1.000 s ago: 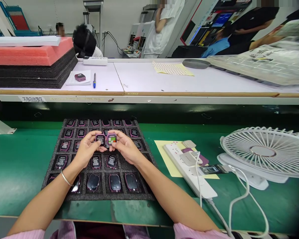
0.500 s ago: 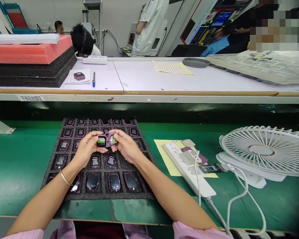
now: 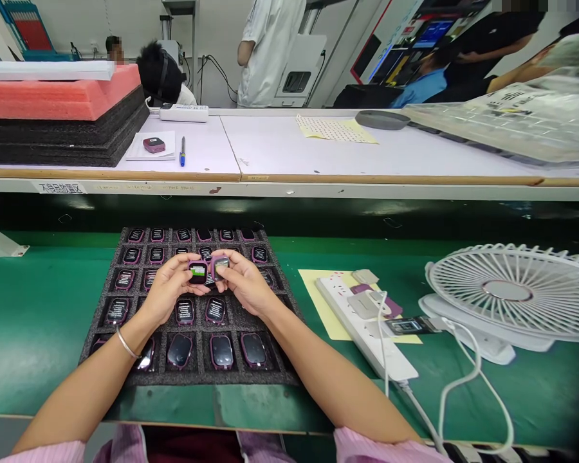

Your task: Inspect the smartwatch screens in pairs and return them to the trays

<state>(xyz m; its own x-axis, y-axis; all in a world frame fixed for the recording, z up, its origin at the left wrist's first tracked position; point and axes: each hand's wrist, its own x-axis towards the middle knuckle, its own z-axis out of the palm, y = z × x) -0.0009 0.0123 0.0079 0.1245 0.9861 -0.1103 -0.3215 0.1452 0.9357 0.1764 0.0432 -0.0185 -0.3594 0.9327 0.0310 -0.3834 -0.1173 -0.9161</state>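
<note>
Now the left hand (image 3: 168,288) pinches a lit device (image 3: 197,271) between its fingers, the right hand (image 3: 244,281) a second device (image 3: 220,262) likewise; both over the foam tray (image 3: 212,378), behind the counter's (image 3: 38,321) front edge, angled up, probably for viewing

Matt foam tray (image 3: 201,368) — rough-looking, glossy device screens (image 3: 222,352), smooth plastic fan (image 3: 506,290)

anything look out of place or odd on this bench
Mildly, yes. A lone purple device lies on white paper on the upper shelf, apart from those in the foam tray. Also, three front-row screens in the tray look dark, while many behind them show text. No spill shows.
</note>
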